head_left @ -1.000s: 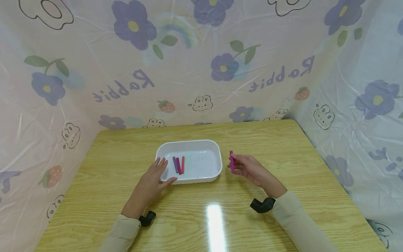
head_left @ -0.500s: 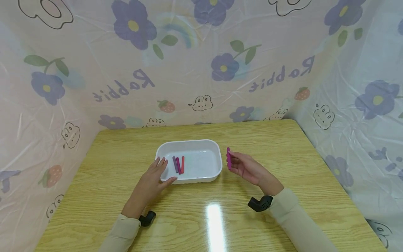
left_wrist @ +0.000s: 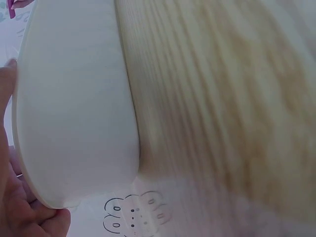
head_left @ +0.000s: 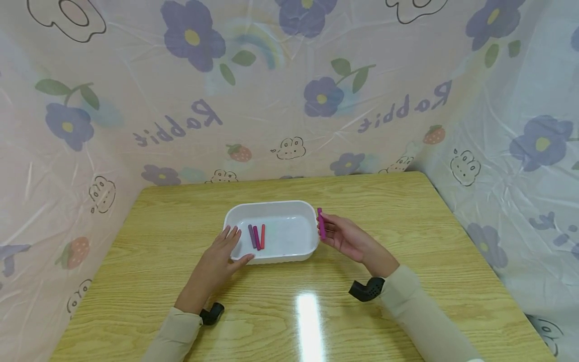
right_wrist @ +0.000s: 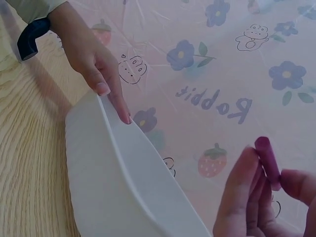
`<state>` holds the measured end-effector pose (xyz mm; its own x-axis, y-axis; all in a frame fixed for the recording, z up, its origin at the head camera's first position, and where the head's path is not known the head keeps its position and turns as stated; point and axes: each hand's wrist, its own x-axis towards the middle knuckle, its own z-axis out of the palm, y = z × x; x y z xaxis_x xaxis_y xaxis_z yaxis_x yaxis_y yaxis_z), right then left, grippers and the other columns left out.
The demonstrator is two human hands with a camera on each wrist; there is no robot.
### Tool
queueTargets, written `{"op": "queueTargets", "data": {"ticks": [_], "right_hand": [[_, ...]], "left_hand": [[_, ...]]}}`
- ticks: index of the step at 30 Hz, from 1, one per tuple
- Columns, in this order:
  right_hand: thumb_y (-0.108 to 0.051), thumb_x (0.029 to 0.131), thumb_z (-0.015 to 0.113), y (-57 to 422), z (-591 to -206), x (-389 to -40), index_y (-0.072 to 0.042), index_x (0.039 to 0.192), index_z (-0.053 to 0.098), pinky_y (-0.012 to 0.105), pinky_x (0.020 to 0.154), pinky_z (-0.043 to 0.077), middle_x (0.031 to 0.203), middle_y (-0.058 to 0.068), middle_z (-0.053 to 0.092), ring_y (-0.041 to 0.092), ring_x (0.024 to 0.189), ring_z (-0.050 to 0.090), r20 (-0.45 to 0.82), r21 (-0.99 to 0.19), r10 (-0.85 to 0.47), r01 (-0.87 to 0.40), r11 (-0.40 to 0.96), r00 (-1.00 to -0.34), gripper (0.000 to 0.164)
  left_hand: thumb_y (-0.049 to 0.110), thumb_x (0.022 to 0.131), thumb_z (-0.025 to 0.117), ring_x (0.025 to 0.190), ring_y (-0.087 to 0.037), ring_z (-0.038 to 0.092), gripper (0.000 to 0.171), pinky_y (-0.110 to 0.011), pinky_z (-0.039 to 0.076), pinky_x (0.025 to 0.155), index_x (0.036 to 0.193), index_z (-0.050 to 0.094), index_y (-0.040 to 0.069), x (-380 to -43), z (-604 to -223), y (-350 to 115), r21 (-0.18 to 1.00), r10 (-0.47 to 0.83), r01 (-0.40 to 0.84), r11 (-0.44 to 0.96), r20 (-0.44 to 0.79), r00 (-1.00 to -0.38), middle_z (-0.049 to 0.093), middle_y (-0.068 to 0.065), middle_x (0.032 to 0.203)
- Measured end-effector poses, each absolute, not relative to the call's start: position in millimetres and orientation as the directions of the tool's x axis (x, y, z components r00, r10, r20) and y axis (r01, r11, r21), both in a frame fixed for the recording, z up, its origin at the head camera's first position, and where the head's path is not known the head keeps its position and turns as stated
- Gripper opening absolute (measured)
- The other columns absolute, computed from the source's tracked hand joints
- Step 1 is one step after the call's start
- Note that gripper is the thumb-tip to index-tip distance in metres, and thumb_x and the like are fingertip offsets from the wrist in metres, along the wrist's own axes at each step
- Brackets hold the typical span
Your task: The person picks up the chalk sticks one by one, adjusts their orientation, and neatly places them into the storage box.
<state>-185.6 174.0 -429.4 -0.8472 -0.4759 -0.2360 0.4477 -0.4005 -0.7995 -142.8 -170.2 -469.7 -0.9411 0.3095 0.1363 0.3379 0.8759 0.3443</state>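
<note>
In the head view my right hand (head_left: pixel 347 237) pinches a magenta crayon (head_left: pixel 321 224) between thumb and fingers, just beyond the right end of a white plastic tray (head_left: pixel 289 237). The right wrist view shows this blunt crayon (right_wrist: pixel 267 159) tilted, one end up. My left hand (head_left: pixel 220 256) rests on the tray's left end, fairly straight fingers over the left rim and thumb on the near rim. Inside, toward the left, lie a greyish purple crayon (head_left: pixel 252 236), a dark magenta crayon (head_left: pixel 256 239) and an orange-red crayon (head_left: pixel 263 237), side by side.
The tray stands on a wood-grain table (head_left: pixel 181 221). Behind and at both sides hangs a pale printed curtain (head_left: pixel 271 120) that meets the table's edges. A black wrist-camera mount (head_left: pixel 366 290) juts from the right cuff, another mount (head_left: pixel 211 314) from the left.
My right hand has moved left and slightly away from me with the magenta crayon, from beside the tray to its right rim. The left hand, tray and crayons inside have stayed put.
</note>
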Motion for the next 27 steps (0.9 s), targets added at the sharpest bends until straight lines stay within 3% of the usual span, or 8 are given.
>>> {"op": "queueTargets", "data": {"ticks": [5, 22, 27], "right_hand": [[-0.020, 0.096, 0.053, 168, -427, -188, 0.004, 0.112, 0.052, 0.026, 0.074, 0.054, 0.092, 0.008, 0.057, 0.014, 0.078, 0.060, -0.249, -0.820, -0.462, 0.439, -0.367, -0.851, 0.029], [-0.019, 0.094, 0.057, 148, -421, -192, 0.005, 0.103, 0.056, 0.033, 0.080, 0.053, 0.092, 0.010, 0.059, 0.018, 0.083, 0.060, -0.207, -0.921, -0.485, 0.336, -0.196, -0.850, 0.026], [-0.021, 0.093, 0.059, 142, -419, -195, 0.009, 0.109, 0.053, 0.035, 0.080, 0.053, 0.094, 0.012, 0.060, 0.020, 0.083, 0.062, -0.207, -0.947, -0.446, 0.293, -0.132, -0.871, 0.034]], "left_hand": [[0.070, 0.084, 0.040, 0.140, -0.025, 0.013, 0.088, -0.046, 0.022, 0.109, 0.144, 0.033, 0.006, -143, -470, -170, 0.340, 0.310, 0.340, 0.877, 0.139, -0.940, 0.027, -0.008, 0.149], [0.070, 0.085, 0.039, 0.140, -0.025, 0.014, 0.088, -0.045, 0.021, 0.109, 0.144, 0.033, 0.006, -143, -469, -169, 0.327, 0.311, 0.341, 0.881, 0.142, -0.940, 0.028, -0.009, 0.149], [0.071, 0.085, 0.038, 0.140, -0.025, 0.015, 0.088, -0.044, 0.021, 0.110, 0.144, 0.034, 0.005, -142, -468, -168, 0.325, 0.311, 0.342, 0.882, 0.147, -0.939, 0.029, -0.010, 0.148]]}}
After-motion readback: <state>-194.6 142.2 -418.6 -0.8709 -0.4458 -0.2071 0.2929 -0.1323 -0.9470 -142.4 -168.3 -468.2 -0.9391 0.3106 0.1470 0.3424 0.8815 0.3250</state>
